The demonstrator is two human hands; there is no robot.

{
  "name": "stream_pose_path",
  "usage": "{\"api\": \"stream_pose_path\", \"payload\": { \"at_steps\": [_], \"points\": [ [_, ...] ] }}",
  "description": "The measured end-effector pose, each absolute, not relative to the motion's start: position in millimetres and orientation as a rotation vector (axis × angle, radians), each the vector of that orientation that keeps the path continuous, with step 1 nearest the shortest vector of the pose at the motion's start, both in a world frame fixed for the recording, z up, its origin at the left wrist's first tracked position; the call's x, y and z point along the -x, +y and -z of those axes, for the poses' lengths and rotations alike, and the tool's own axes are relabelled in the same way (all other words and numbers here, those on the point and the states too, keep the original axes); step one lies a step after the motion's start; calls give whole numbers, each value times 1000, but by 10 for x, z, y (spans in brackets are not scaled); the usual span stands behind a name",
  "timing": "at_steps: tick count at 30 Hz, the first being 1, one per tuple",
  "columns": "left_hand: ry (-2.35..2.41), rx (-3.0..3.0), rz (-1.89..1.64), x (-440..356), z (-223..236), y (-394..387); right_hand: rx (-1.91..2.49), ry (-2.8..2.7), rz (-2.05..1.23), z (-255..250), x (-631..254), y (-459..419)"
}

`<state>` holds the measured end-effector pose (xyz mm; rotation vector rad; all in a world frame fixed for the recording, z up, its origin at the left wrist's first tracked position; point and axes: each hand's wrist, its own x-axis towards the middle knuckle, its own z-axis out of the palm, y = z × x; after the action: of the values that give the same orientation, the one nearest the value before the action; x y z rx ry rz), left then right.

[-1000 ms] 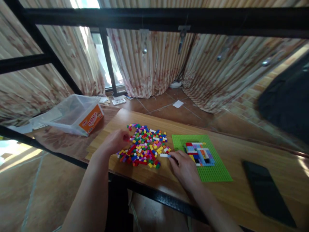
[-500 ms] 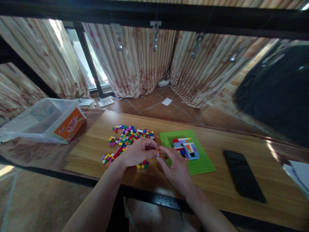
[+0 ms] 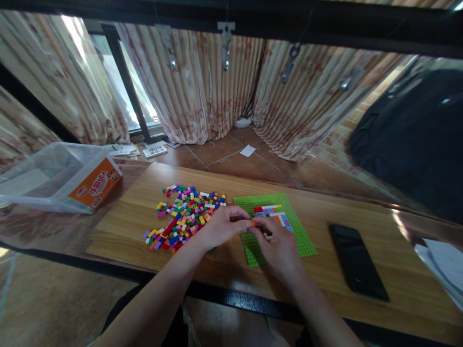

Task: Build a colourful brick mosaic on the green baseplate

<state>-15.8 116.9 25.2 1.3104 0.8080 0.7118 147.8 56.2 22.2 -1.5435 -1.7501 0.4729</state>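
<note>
Above the left part of the green baseplate, my two hands meet fingertip to fingertip. Between them is a small orange toy brick. My left hand pinches it from the left, thumb and forefinger closed. My right hand pinches it from the other side. Partly hidden behind my right hand, a flat build of coloured bricks sits on the baseplate, with red, white, blue and yellow pieces showing. Beside my left hand spreads a pile of loose bricks in many colours.
A clear plastic box with an orange label stands at the table's left. To the right lie a black phone and white papers. A dark metal bar crosses overhead, with curtains behind.
Both hands have moved right, from between the brick pile and the baseplate to over the baseplate, with the brick pinched between them. My right hand now covers more of the build.
</note>
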Motion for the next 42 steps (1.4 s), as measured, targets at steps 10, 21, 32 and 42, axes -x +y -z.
{"api": "stream_pose_path", "payload": {
  "at_steps": [10,21,32,42],
  "points": [
    [890,-1407,-741,212,-182,1257,1657,-1804,-215,-76,-2011,755],
    [924,-1467,-749,269,-204,1259,1605,-1926,-196,-105,-2058,833],
    [944,-1549,-702,284,-172,1266,1543,-2103,-140,-166,-2065,885],
    [978,-1706,-697,308,-137,1294,1521,-2185,-171,-215,-2132,956]
  ]
}}
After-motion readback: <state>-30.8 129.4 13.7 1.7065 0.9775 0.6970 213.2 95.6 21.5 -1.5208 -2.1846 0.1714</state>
